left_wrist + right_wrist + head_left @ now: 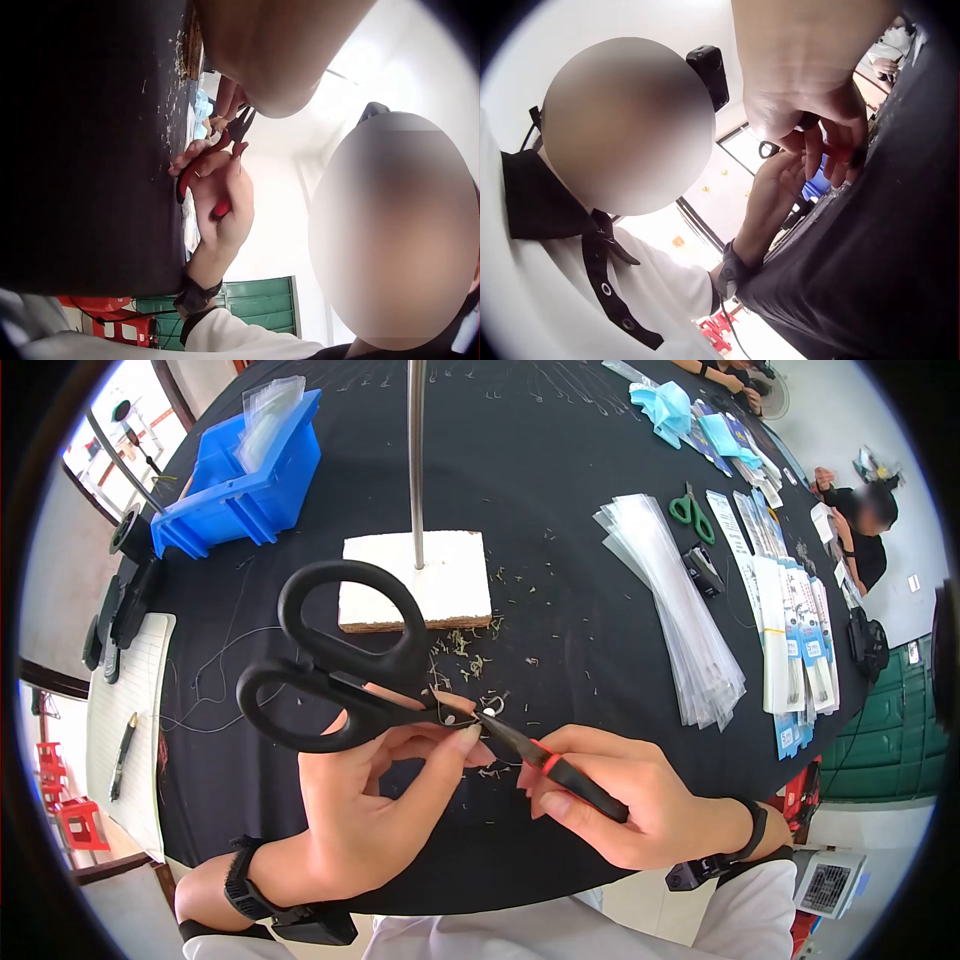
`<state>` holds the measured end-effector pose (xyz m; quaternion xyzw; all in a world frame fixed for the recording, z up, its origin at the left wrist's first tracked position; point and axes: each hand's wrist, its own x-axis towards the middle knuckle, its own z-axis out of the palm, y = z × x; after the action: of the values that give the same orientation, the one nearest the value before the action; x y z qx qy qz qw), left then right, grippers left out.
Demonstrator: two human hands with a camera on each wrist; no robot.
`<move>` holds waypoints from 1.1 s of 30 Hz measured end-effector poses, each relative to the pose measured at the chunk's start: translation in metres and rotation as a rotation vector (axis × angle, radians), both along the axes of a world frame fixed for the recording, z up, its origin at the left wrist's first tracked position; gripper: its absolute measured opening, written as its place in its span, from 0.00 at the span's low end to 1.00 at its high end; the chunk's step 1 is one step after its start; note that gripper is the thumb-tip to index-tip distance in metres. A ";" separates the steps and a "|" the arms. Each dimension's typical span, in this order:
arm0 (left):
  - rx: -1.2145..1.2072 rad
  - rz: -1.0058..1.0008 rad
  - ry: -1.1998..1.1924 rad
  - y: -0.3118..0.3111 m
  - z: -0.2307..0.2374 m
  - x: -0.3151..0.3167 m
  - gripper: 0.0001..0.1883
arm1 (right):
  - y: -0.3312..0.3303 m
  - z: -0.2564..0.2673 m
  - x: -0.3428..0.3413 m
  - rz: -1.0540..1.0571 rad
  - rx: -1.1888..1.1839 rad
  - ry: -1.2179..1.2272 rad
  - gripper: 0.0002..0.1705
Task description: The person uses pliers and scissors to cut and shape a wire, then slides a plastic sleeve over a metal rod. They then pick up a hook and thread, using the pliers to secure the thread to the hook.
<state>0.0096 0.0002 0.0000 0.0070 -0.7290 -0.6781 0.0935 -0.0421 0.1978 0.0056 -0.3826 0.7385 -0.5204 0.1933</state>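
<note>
In the head view the left hand (375, 805) pinches a small piece with a thin line between thumb and fingers. Black-handled scissors (350, 660) lie across that same hand, their loops pointing up and left. The right hand (630, 795) grips red-and-black pliers (575, 780), whose jaws reach the small white bead (489, 712) at the left fingertips. In the left wrist view the right hand (225, 191) is curled round the pliers (196, 163). In the right wrist view the right hand (810, 105) is close to the left hand (776, 180), and the small piece is hidden.
A metal rod on a white block (460, 585) stands behind the hands, with scattered clippings near it. A blue bin (240, 480) is at back left, a notebook (120, 730) at left. Plastic sleeves (675, 610), green scissors (692, 512) and packets (800, 630) lie at right.
</note>
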 end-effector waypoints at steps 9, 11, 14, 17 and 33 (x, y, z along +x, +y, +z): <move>-0.002 -0.001 0.020 0.000 -0.001 0.001 0.05 | 0.001 0.005 0.000 -0.016 0.104 0.008 0.05; 0.005 0.006 0.027 0.000 0.000 0.001 0.05 | 0.000 0.005 0.001 -0.033 0.094 -0.016 0.03; 0.028 0.019 0.028 0.001 0.000 0.001 0.05 | 0.000 0.005 0.001 -0.038 0.079 -0.017 0.04; -0.017 0.005 0.054 0.000 -0.003 0.001 0.06 | 0.000 0.004 0.001 -0.023 0.071 -0.010 0.04; 0.197 0.027 -0.046 -0.003 0.003 -0.002 0.09 | -0.001 -0.001 -0.003 -0.089 0.099 0.293 0.11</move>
<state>0.0079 -0.0023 0.0032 0.0416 -0.6607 -0.7447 0.0849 -0.0453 0.1973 0.0042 -0.4115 0.7997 -0.4300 0.0788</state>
